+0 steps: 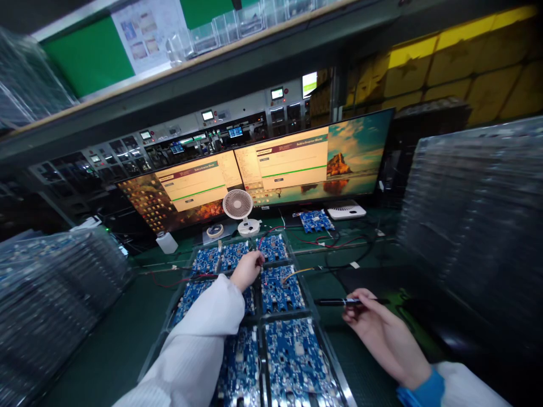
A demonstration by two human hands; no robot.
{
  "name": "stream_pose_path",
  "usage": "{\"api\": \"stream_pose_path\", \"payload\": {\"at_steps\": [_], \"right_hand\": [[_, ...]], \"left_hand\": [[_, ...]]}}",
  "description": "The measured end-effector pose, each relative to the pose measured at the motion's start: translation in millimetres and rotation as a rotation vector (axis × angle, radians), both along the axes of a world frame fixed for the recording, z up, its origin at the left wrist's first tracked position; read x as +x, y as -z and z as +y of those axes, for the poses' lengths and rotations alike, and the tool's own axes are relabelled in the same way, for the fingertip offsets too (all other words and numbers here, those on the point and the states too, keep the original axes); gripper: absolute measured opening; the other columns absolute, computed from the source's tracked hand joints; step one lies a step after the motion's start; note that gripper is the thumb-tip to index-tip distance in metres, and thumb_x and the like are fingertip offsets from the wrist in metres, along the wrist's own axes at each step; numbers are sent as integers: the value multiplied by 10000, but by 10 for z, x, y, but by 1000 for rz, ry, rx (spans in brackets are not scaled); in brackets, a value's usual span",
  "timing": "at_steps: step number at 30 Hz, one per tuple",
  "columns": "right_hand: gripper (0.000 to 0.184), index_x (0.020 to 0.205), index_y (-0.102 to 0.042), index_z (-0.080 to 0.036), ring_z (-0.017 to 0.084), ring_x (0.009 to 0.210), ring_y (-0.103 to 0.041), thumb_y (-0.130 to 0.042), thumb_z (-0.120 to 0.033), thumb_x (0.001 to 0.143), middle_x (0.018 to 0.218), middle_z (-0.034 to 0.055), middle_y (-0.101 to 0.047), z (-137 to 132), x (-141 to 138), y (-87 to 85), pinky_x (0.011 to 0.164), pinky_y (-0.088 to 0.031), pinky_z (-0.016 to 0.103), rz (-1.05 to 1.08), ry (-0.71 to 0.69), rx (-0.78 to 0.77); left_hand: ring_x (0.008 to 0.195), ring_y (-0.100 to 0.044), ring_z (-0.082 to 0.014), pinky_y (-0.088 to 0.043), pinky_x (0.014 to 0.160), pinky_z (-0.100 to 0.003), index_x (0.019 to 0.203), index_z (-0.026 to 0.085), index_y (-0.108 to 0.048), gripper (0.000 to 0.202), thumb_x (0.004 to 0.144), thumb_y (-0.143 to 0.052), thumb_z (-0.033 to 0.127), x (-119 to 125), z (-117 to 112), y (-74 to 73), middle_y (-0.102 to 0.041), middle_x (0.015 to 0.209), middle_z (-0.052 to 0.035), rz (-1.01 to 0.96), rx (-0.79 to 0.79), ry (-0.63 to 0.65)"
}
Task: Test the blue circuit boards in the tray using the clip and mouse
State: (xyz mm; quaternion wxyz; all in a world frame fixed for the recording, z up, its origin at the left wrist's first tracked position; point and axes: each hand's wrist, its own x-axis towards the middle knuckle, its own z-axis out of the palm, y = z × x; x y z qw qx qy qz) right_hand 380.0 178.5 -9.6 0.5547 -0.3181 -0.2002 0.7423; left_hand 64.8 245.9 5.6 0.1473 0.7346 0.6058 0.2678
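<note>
Several blue circuit boards (280,288) lie in a clear tray (316,308) in front of me on the green bench. My left hand (246,269), in a white sleeve, reaches forward with its fingers curled down on a board near the far row; whether it grips anything is hidden. My right hand (373,322) rests on the bench to the right of the tray, closed on a black pen (339,302) that points left toward the boards.
Two monitors (271,169) stand at the back, with a small white fan (238,206), a tape roll (215,230) and a loose blue board (316,220) before them. Red and black wires (335,243) cross the bench. Stacks of clear trays rise at left (55,282) and right (475,215).
</note>
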Motion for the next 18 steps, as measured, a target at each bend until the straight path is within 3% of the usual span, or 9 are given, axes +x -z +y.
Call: {"api": "stream_pose_path", "payload": {"at_steps": [13,18], "right_hand": [[335,726,-636,-211,114,664,-505,-884,-319,529,754,-30,-568,-2,-9,-15,596,-516,240,14,-1,-4],[328,734,-637,-215,114,672,-507,-881,-317,539,757,-32,-569,-11,-4,8,609,-519,240,18,-6,1]], "left_hand": [[763,-571,-138,-428,752,-229,874,166,-619,378,650,-424,-68,16,-31,-28,-622,791,2,93,-45,44],[774,-576,-147,-423,756,-243,942,172,-631,374,692,-453,-42,29,-46,12,-644,812,-5,138,-59,7]]}}
